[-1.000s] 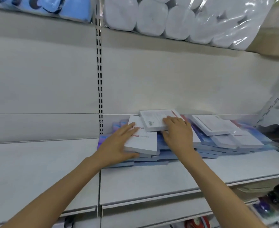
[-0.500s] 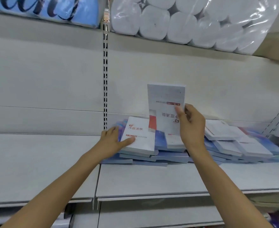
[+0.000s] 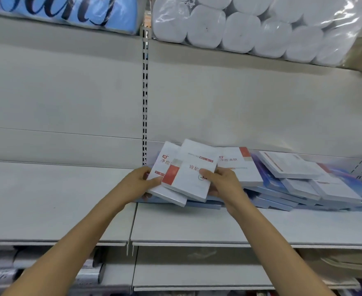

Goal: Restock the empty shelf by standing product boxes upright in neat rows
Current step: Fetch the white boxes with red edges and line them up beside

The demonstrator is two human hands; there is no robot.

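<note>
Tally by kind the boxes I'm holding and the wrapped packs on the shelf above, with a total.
White boxes held: 2, the lower white box in the left hand, the upper white box in the right hand
Wrapped packs above: 2, the blue pack and the toilet roll pack
Total: 4

"净痘清肤" on a flat white box (image 3: 236, 165), red corner

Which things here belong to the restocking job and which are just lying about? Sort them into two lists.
Job:
- two white boxes, gripped between the left hand and right hand
- flat pile of boxes
- bare shelf

Lying about:
- toilet rolls above
- blue pack above
- goods on the lower shelf
</note>
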